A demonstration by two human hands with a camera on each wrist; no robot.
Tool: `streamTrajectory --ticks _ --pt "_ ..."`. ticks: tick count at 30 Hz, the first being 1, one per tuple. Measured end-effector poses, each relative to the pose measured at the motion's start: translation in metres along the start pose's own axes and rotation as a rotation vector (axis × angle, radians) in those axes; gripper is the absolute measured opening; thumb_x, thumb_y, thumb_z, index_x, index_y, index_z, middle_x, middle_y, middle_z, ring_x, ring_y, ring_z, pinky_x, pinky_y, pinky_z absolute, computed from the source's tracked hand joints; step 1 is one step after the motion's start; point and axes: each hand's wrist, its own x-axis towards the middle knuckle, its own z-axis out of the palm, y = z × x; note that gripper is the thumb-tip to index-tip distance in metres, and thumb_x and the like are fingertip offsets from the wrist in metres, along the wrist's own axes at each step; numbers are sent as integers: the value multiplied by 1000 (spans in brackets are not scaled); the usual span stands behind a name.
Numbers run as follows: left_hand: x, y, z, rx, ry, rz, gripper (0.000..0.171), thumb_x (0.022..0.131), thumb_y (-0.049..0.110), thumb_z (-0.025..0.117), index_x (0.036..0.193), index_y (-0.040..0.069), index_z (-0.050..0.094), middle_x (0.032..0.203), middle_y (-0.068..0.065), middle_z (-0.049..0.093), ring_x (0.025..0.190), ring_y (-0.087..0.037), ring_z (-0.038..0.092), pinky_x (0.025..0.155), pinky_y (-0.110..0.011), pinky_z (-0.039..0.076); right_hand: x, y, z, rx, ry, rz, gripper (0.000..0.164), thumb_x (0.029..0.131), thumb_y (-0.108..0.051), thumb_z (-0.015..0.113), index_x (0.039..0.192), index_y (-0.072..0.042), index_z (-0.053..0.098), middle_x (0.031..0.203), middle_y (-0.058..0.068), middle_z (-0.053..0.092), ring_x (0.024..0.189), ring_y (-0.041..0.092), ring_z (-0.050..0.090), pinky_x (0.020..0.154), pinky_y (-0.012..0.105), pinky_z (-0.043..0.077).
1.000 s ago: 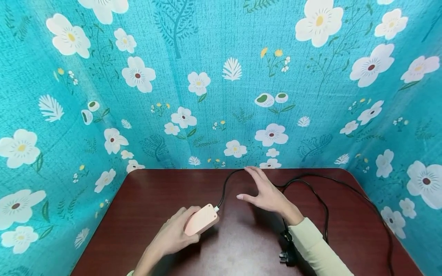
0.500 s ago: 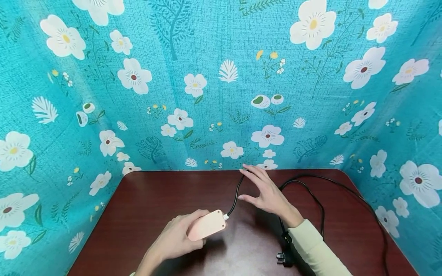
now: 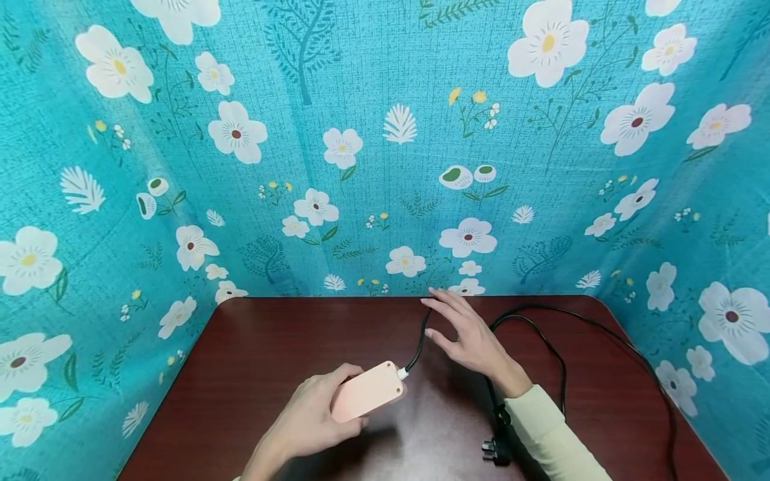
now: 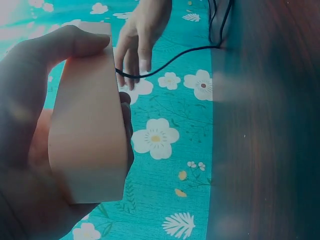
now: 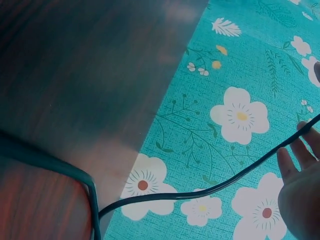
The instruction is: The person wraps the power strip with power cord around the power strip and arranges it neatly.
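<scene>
My left hand grips a pale pink, box-shaped power strip above the table, thumb on one side and fingers on the other. Small screws mark its far end, and any sockets are out of sight. In the left wrist view the strip fills the palm. A black cable leaves its white collar and runs up to my right hand. That hand's fingers are extended and spread, with the cable lying across the fingertips. In the right wrist view the cable passes over the fingers.
A black pronged plug lies on the dark red-brown table beside the right sleeve. More black cable loops over the table's right side. Behind the table's back edge hangs a turquoise flowered cloth.
My left hand has moved the power strip to the right, nearer my right hand, and turned its flat face more toward the head camera. The cable between them bends differently. My right hand has barely moved.
</scene>
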Motion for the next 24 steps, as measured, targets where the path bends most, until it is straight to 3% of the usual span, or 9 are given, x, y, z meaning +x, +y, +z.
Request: streamTrajectory --ticks 8,17,24 --pt "-4 5 1 -1 92 113 53 88 45 81 136 38 58 97 19 69 75 4 55 61 -17 43 -6 -1 13 37 -33 33 55 95 -23 78 146 -24 59 148 6 61 141 28 53 110 56 49" --pt "13 18 -2 -80 127 80 54 87 46 82 135 37 59 99 18 70 76 1 57 61 -20 45 -9 -8 27 65 -97 96 58 98 -21 74 151 -27 53 131 -3 63 120 14 60 98 45 57" --pt "17 21 -2 -109 174 79 54 84 41 86 132 35 63 97 17 72 74 1 57 60 -19 44 -10 -11 36 74 -107 92 40 105 -20 64 144 -25 60 121 -10 67 102 9 60 86 32 53"
